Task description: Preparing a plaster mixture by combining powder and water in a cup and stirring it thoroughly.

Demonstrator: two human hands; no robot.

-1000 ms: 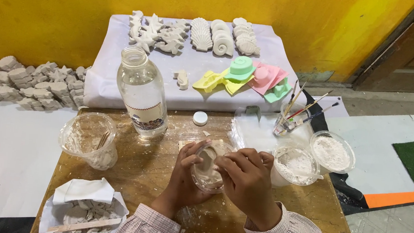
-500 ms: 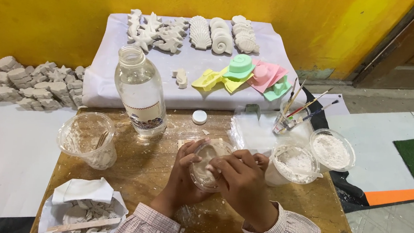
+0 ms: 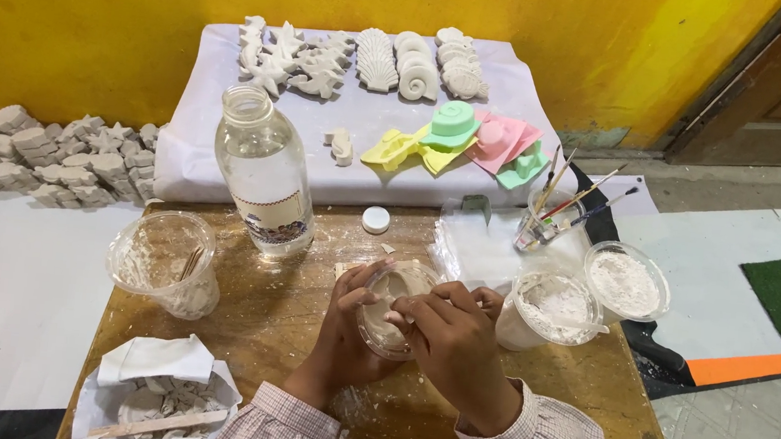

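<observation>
Clear round plastic cup (image 3: pixel 392 309) of pale wet plaster sits at the wooden table's (image 3: pixel 269 317) centre, tilted, its mouth facing up toward twelve o'clock. Left hand (image 3: pixel 343 333) wraps closed around its nine o'clock side. Right hand (image 3: pixel 455 348) pinches the rim at three o'clock. Clear glass bottle (image 3: pixel 264 176) stands at eleven o'clock.

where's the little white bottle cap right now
In the head view, the white bottle cap lies on the wooden table, just right of the clear bottle and beyond the clear cup that both hands hold.
</observation>
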